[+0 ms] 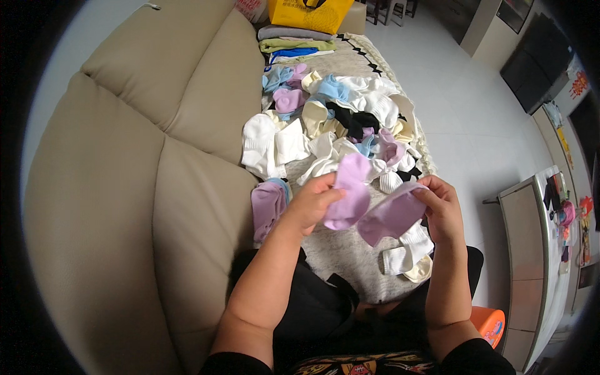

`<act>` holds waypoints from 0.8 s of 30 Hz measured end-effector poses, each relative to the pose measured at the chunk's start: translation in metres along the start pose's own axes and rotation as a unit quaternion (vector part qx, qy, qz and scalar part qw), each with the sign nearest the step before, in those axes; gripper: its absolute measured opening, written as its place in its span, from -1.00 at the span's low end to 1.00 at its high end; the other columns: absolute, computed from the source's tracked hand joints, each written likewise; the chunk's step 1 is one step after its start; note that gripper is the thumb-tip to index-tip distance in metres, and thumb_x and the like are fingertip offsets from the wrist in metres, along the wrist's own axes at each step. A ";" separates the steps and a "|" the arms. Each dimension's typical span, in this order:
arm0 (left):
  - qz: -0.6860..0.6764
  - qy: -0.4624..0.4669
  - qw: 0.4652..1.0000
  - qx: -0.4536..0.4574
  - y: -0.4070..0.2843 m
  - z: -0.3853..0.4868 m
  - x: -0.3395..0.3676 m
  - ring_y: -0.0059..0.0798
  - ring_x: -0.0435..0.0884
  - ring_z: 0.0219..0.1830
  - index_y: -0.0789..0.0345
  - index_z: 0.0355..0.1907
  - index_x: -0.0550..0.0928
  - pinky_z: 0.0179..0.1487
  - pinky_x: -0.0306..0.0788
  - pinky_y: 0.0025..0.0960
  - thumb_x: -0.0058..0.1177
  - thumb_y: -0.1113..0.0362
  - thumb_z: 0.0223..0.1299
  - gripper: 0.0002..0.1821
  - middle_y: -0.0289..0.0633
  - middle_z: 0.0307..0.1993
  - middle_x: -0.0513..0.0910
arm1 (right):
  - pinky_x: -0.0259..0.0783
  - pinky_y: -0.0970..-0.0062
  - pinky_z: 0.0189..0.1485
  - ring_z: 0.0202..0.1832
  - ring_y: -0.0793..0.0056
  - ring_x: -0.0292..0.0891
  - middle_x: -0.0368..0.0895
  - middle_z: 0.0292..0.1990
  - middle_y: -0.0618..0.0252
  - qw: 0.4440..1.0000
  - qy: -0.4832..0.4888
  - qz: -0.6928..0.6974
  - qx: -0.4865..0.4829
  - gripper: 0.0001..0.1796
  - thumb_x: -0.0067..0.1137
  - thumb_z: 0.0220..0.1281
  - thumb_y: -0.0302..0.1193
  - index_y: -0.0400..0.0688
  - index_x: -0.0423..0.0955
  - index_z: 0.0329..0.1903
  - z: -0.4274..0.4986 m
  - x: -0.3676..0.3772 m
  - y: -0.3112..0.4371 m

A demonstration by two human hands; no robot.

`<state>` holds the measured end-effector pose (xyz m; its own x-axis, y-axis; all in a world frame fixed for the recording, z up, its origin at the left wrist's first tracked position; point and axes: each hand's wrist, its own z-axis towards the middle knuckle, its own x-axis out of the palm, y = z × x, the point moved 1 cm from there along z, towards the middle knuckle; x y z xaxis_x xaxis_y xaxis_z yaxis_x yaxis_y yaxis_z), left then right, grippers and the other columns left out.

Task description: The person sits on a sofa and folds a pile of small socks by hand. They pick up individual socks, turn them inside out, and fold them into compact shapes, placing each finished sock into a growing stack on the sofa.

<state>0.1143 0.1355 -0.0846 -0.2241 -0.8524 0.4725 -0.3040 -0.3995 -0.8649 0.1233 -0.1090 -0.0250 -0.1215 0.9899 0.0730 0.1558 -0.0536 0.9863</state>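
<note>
My left hand (316,201) pinches a light purple sock (349,192) between thumb and fingers. A second purple sock (391,215) hangs from my right hand (438,201), gripped at its edge. The two socks are side by side above the patterned sofa cover (342,262). Beyond them spreads a loose pile of white socks (260,143), blue socks (333,88), cream socks (315,116) and black socks (351,119). Left of my left hand lie folded purple socks (268,206). Near my right forearm rest white socks (408,253) and a cream sock (418,269).
The beige sofa backrest (201,197) rises at the left. At the far end are folded clothes (297,44) and a yellow bag (309,14). A cabinet (522,234) stands at the right, with an orange stool (487,323) by my right elbow.
</note>
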 end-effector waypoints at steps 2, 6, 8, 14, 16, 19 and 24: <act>0.050 -0.013 0.998 -0.027 0.001 0.002 -0.010 -0.55 0.59 -0.12 0.40 0.06 0.49 -0.02 0.45 -0.45 -0.09 0.45 0.20 -0.65 -0.23 -0.12 0.61 | 0.31 0.69 -0.46 -0.53 0.69 0.42 0.55 -0.50 0.41 0.998 0.013 0.063 0.015 -0.95 0.10 0.14 -0.50 -0.21 0.49 -0.35 -0.003 -0.013 -0.007; 0.206 0.025 0.976 -0.059 0.010 0.007 -0.016 -0.48 0.59 -0.09 0.37 0.13 0.45 -0.02 0.46 -0.39 -0.02 0.40 0.21 -0.60 -0.12 -0.12 0.62 | 0.36 0.66 -0.38 -0.47 0.65 0.46 0.58 -0.44 0.37 0.992 0.051 0.103 0.049 -0.93 0.06 0.12 -0.52 -0.21 0.50 -0.32 -0.008 -0.028 -0.017; 0.460 -0.034 0.887 -0.024 0.014 0.010 -0.012 -0.34 0.53 0.06 0.31 0.24 0.36 0.13 0.38 -0.29 0.15 0.23 0.18 -0.42 -0.03 0.01 0.58 | 0.38 0.66 -0.35 -0.45 0.64 0.48 0.59 -0.43 0.36 0.991 0.045 0.104 0.075 -0.90 0.07 0.10 -0.54 -0.21 0.51 -0.30 -0.006 -0.026 -0.022; 0.205 0.128 0.970 0.018 0.023 0.011 0.010 -0.47 0.52 0.01 0.31 0.20 0.38 0.08 0.36 -0.40 0.20 0.11 0.15 -0.39 -0.17 -0.04 0.58 | 0.36 0.65 -0.27 -0.35 0.65 0.46 0.56 -0.37 0.40 0.978 0.166 0.102 0.067 -0.85 0.16 0.13 -0.51 -0.22 0.53 -0.21 0.022 0.007 -0.032; 0.190 0.066 0.979 -0.028 0.023 0.014 0.007 -0.56 0.55 -0.15 0.35 0.05 0.51 -0.07 0.40 -0.49 0.15 0.20 0.20 -0.59 -0.28 -0.19 0.61 | 0.35 0.62 -0.17 -0.23 0.61 0.45 0.55 -0.26 0.35 0.990 0.130 0.057 -0.013 -0.77 0.21 0.09 -0.49 -0.23 0.53 -0.15 0.046 0.009 -0.034; 0.129 -0.071 0.989 -0.031 0.018 0.018 -0.007 -0.61 0.54 -0.25 0.39 -0.09 0.57 -0.18 0.40 -0.53 0.09 0.28 0.23 -0.73 -0.32 -0.27 0.61 | 0.36 0.40 0.02 -0.01 0.36 0.45 0.52 -0.11 0.22 0.916 -0.137 -0.294 -0.237 -0.63 0.32 -0.08 -0.44 -0.20 0.54 -0.12 0.096 0.008 -0.042; -0.058 -0.163 0.985 -0.016 0.010 0.018 -0.021 -0.47 0.58 -0.15 0.43 -0.07 0.54 -0.07 0.44 -0.40 0.06 0.32 0.21 -0.72 -0.22 -0.17 0.61 | 0.48 0.46 -0.25 -0.22 0.39 0.61 0.61 -0.28 0.11 0.961 -0.100 -0.256 0.030 -0.73 0.23 0.07 -0.43 -0.29 0.54 -0.16 0.150 -0.015 -0.062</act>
<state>0.1324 0.1436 -0.1066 0.1209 -0.8669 0.4837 -0.3396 -0.4940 -0.8004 0.2624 -0.1010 -0.1090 -0.0071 0.8901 -0.4556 0.1826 0.4491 0.8746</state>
